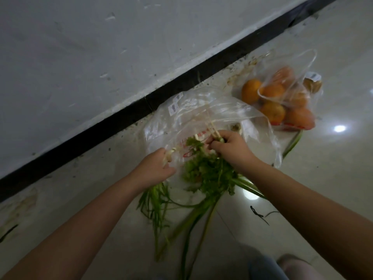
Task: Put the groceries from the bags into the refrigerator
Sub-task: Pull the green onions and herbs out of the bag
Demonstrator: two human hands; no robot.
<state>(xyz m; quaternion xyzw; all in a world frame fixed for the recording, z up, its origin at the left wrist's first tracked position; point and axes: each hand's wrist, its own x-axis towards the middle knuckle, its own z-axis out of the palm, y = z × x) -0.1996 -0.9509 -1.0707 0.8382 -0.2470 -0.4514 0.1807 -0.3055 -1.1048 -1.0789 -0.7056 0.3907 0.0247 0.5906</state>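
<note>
A clear plastic bag (193,116) with a barcode label lies open on the floor by the wall. My right hand (230,150) is shut on the pale root ends of a leafy green bunch (207,172) at the bag's mouth. My left hand (155,168) grips white-tipped green onions (157,205) whose stalks trail down across the floor. A second clear bag (290,91) with several oranges rests to the right, apart from both hands.
A white wall (80,57) with a black baseboard (125,118) runs diagonally behind the bags. The glossy tile floor (333,168) reflects lights. A small dark string (259,216) lies near my right forearm. A shoe (292,261) shows at the bottom edge.
</note>
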